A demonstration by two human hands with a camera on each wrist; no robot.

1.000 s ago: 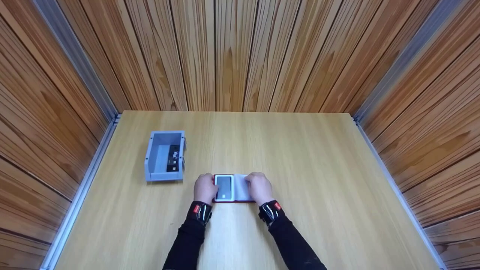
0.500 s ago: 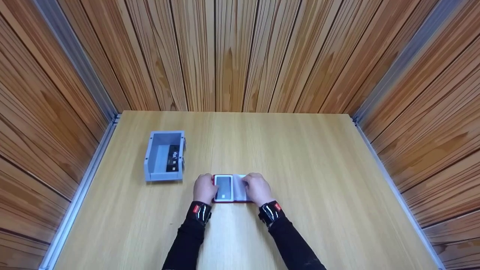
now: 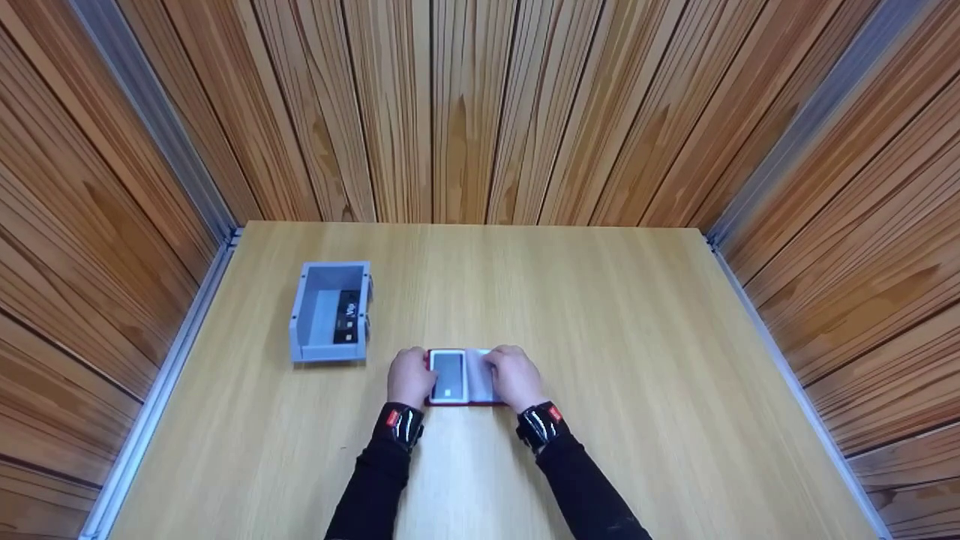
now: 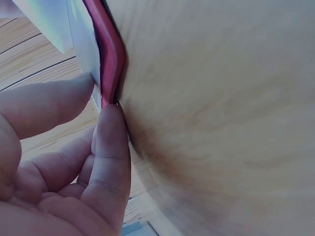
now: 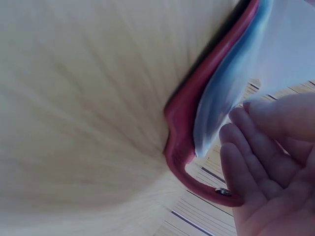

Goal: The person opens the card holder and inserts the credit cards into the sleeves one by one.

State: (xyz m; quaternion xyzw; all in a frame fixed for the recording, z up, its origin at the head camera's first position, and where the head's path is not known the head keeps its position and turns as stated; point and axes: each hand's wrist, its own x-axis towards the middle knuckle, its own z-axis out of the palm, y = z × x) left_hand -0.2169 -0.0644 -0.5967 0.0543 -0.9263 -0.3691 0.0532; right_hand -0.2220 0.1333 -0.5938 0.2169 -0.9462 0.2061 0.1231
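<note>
1 gray bin (image 3: 319,352) at left corrals a black lettered item (image 3: 346,316); at lower center, your left hand (image 3: 409,377), fingers barely parted, pinches the open red holder (image 3: 448,376), likely for steadiness; your right hand (image 3: 517,379), fingertips nearly meeting, pinches its lifted clear sleeve (image 3: 480,377).

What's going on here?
A person has a red-covered holder open between both hands. The left hand pinches its left edge; the right hand pinches a translucent page on the right side. To the left and farther off, a blue-grey bin stands on the table with a black item marked "Vip" inside; neither hand is on it.
</note>
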